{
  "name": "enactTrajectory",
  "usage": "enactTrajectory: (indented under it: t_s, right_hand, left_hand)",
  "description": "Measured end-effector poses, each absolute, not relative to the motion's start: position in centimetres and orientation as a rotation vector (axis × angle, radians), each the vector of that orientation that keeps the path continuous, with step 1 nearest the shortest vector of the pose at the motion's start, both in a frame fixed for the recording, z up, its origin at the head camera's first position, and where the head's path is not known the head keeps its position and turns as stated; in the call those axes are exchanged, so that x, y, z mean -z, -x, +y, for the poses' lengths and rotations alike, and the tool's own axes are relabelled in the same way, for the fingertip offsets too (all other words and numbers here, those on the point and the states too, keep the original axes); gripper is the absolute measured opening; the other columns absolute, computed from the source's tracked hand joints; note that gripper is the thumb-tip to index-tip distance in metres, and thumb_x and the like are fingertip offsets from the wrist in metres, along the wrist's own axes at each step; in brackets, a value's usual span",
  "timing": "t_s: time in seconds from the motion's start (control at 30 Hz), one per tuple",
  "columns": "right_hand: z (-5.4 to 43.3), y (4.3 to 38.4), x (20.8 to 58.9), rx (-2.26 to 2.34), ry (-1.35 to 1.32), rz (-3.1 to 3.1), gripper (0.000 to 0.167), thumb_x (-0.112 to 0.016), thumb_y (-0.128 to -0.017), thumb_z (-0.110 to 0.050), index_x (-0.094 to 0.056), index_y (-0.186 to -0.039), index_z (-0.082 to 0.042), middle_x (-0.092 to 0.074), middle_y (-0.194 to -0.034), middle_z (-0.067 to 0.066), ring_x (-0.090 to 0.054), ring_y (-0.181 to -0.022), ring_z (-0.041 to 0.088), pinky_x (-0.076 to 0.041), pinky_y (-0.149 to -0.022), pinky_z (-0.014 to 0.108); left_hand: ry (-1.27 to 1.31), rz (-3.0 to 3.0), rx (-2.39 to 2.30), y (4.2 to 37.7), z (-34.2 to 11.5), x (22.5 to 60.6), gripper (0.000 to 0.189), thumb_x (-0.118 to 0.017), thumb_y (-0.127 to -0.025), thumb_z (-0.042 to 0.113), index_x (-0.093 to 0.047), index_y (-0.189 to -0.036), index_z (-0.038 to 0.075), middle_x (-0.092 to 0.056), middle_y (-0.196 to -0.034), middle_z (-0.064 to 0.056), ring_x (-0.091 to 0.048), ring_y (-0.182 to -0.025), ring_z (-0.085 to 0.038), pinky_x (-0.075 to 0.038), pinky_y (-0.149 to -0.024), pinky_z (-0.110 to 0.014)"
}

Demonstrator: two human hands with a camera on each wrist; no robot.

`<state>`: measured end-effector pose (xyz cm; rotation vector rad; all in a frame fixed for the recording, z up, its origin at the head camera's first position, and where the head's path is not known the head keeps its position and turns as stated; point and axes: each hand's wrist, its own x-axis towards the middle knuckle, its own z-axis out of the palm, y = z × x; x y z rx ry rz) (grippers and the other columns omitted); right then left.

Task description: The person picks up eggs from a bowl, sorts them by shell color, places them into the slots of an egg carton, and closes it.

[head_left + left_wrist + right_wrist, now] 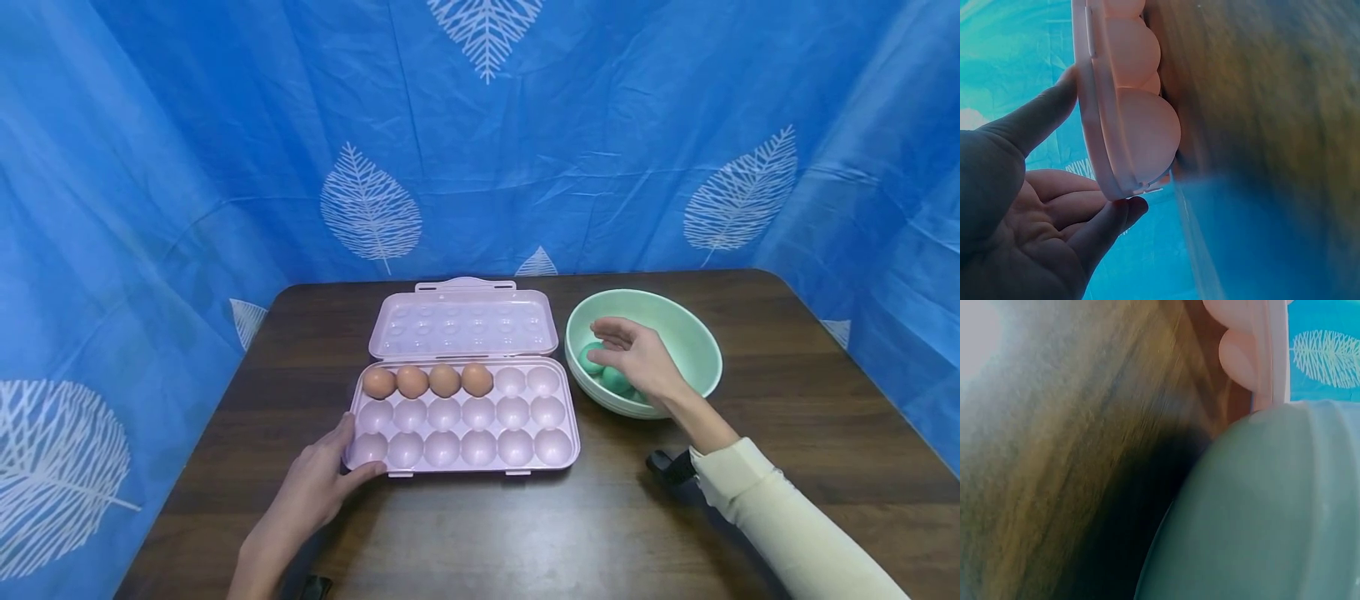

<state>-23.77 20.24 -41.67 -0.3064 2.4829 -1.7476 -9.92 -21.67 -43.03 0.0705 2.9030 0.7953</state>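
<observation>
A pale pink egg box (442,432) lies with its lid (465,323) folded back. Four-in-a-row is not counted here; several brown eggs (445,381) fill the left part of its far row. My left hand (318,475) holds the near left corner, thumb on the front edge and fingers along the left side; the left wrist view shows the thumb against the rim (1088,125). Inside the light green bowl (678,321) are green egg-sized balls (617,380). Over them reaches my right hand (637,354), fingers slightly bent and apart from the thumb, with nothing visibly held. The right wrist view shows only the bowl's outside.
The dark wooden table (480,533) carries everything. A blue curtain (585,167) with white leaf prints hangs behind and at both sides. The bowl stands close beside the egg box's right end. A black strap (675,467) sits under my right wrist.
</observation>
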Motion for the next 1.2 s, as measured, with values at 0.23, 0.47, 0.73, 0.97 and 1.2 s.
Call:
enactTrajectory:
  t_s: [0.23,0.47,0.73,0.97,1.2]
  right_hand:
    - [20.2,24.6,42.0,1.642,0.253,2.532,0.061,-0.068,-0.090,-0.005,-0.040,-0.142,0.013,-0.048,-0.141,0.030,-0.044,-0.132,0.043,-0.035,-0.111,0.048]
    - [20.0,24.8,42.1,1.406,0.213,2.610,0.063,-0.068,-0.089,-0.006,-0.040,-0.142,0.013,-0.047,-0.142,0.030,-0.044,-0.132,0.045,-0.037,-0.110,0.050]
    - [19.3,25.1,42.3,1.202,0.251,2.664,0.058,-0.069,-0.088,-0.006,-0.046,-0.137,0.015,-0.050,-0.138,0.031,-0.049,-0.127,0.044,-0.040,-0.107,0.051]
    - [19.2,25.2,42.6,1.098,0.297,2.698,0.053,-0.067,-0.087,-0.003,-0.050,-0.134,0.015,-0.053,-0.135,0.031,-0.053,-0.122,0.042,-0.042,-0.105,0.051]
    - [19.6,25.1,42.3,1.151,0.242,2.719,0.056,-0.070,-0.087,-0.013,-0.053,-0.135,0.009,-0.056,-0.135,0.026,-0.052,-0.125,0.040,-0.040,-0.106,0.051]
  left_hand:
    - [-0.065,2.905,-0.794,9.9,-21.6,43.0,0.096,-0.074,-0.086,0.044,-0.027,-0.150,-0.010,-0.031,-0.151,-0.031,-0.035,-0.136,-0.048,-0.033,-0.106,-0.057]
    - [-0.071,2.906,-0.795,10.0,-21.6,43.1,0.095,-0.074,-0.086,0.043,-0.027,-0.149,-0.011,-0.030,-0.151,-0.031,-0.034,-0.136,-0.048,-0.033,-0.107,-0.057]
    - [-0.078,2.911,-0.799,9.9,-21.7,43.1,0.095,-0.075,-0.086,0.041,-0.027,-0.148,-0.013,-0.030,-0.150,-0.033,-0.034,-0.136,-0.048,-0.032,-0.107,-0.058]
    - [-0.076,2.911,-0.801,9.9,-21.8,43.1,0.094,-0.074,-0.087,0.041,-0.027,-0.148,-0.012,-0.030,-0.150,-0.032,-0.034,-0.136,-0.048,-0.032,-0.107,-0.058]
    - [-0.060,2.893,-0.809,10.0,-21.7,43.0,0.097,-0.073,-0.086,0.045,-0.026,-0.150,-0.010,-0.029,-0.152,-0.031,-0.033,-0.137,-0.048,-0.032,-0.107,-0.058]
